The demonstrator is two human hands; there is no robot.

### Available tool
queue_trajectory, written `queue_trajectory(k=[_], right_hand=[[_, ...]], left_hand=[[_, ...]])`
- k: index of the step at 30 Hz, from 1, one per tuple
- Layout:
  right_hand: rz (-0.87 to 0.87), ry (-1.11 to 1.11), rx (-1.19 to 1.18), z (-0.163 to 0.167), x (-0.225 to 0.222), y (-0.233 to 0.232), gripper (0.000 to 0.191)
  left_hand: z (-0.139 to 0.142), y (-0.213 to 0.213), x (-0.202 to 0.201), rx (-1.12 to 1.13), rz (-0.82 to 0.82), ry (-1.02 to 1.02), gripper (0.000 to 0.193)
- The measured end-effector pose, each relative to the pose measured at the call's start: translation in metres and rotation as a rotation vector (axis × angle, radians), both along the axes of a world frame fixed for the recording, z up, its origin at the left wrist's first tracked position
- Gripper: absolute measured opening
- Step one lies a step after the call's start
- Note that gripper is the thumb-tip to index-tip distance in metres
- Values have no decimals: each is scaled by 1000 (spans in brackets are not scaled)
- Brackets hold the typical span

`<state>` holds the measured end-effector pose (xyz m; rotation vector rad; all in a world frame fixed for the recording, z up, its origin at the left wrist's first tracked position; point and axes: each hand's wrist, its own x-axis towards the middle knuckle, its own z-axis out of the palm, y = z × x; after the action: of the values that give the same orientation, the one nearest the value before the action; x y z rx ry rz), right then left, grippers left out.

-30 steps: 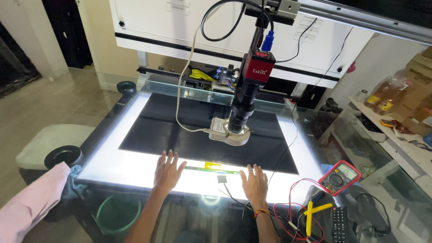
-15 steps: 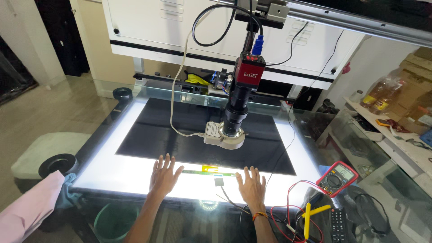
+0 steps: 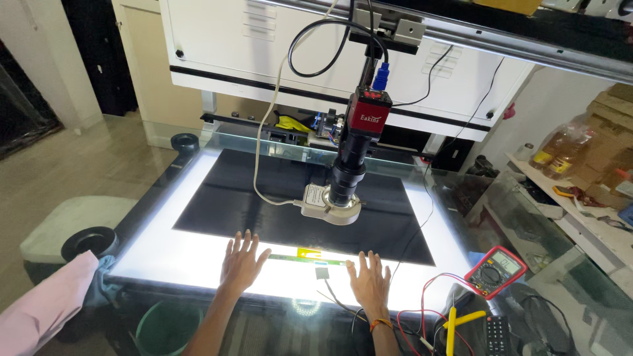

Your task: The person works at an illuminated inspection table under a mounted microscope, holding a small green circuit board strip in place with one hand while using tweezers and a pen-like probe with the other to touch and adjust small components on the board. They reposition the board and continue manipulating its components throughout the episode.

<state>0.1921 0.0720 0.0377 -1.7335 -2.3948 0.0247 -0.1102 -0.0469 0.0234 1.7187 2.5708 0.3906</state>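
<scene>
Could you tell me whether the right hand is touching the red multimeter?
Apart: the head view shows lit table between the right hand and the red multimeter.

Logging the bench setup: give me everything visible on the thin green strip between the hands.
The green strip is a long, narrow, flat piece, like a slim circuit board, lying flat along the lit white light table, just in front of the black sheet. A small yellow tab sits on its middle. A small dark square part lies just below it, with thin wires trailing toward the near edge. The left hand and right hand rest flat at its two ends; actual contact cannot be told.
</scene>
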Motion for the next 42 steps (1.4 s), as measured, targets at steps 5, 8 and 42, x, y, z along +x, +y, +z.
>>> queue_trajectory(k=[5,8,42], right_hand=[[-2,-1,9,-4,1,3,71],[-4,-4,0,-6,1,6,70],[6,18,31,-6,3,6,68]], left_hand=[[-1,2,-1,41,-6,-33,74],[-3,2,-1,79,-12,-43,72],[-14,9,54,516,-471,-241,43]])
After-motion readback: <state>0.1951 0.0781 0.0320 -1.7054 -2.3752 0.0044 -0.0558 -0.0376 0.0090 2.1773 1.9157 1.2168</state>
